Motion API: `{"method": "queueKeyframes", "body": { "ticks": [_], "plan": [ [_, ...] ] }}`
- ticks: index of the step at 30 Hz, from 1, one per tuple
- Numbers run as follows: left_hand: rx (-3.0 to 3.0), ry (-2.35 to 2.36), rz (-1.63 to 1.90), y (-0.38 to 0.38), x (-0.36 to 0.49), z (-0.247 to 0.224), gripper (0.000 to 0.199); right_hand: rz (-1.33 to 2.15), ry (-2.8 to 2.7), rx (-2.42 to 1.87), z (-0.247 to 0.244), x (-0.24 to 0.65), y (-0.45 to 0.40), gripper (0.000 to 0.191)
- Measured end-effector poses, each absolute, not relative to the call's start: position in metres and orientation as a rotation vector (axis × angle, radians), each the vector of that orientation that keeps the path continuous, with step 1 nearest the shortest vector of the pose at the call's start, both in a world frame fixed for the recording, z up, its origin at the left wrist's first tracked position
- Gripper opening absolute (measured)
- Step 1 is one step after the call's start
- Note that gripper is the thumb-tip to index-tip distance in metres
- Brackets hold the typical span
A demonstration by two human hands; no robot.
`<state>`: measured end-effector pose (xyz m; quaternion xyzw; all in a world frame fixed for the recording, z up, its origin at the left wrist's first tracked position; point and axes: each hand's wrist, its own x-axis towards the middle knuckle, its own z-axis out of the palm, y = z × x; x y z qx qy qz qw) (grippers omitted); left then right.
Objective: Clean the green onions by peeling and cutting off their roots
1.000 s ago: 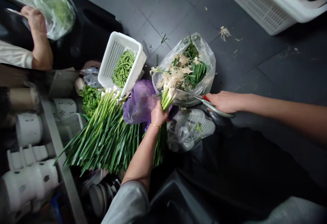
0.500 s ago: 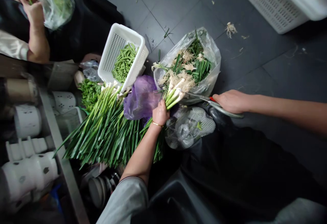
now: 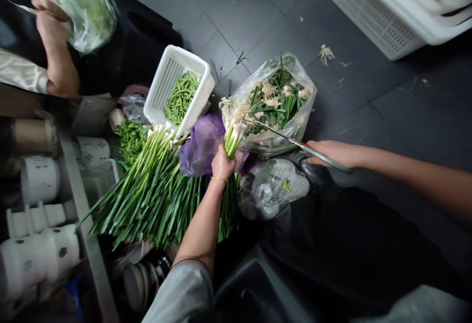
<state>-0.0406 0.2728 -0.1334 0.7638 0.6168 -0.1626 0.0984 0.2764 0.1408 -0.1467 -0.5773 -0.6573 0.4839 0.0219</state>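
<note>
My left hand (image 3: 223,163) is closed round a bunch of green stalks (image 3: 232,136), whose white bulbs and roots point up beside a clear plastic bag (image 3: 308,102). In that bag lie cut roots and green trimmings (image 3: 282,97). My right hand (image 3: 328,152) grips scissors (image 3: 287,138), with the blades pointing left, their tips near the bunch's roots. A large pile of long green stalks (image 3: 155,200) lies left of my left forearm. Between the pile and the held bunch sits a purple bag (image 3: 201,146).
A white basket (image 3: 158,84) holds green beans (image 3: 181,97). Leafy greens (image 3: 131,138) lie below it. A mesh bag (image 3: 273,185) is near my lap. Large white crates (image 3: 379,18) stand upper right. Another person's hand (image 3: 51,20) holds a bag (image 3: 94,15). Shelves (image 3: 88,224) are at left.
The held bunch has turned more upright and moved left with my left hand, away from the scissors. A piece of root now lies at the right side of the clear bag. The view has shifted slightly.
</note>
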Motion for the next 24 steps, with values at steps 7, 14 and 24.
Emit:
{"method": "queueKeyframes", "body": {
  "ticks": [7,14,24],
  "plan": [
    [2.368,1.861,-0.563,0.269,-0.037,-0.134,0.034,1.426,-2.254,-1.955,-0.118,0.26,0.16,0.026],
    [2.441,1.778,-0.659,0.257,-0.027,-0.138,0.034,1.461,-2.289,-1.888,-0.124,0.256,0.167,0.028],
    [2.468,1.751,-0.671,0.255,-0.028,-0.14,0.035,1.407,-2.276,-1.877,-0.125,0.256,0.162,0.037]
  ]
}}
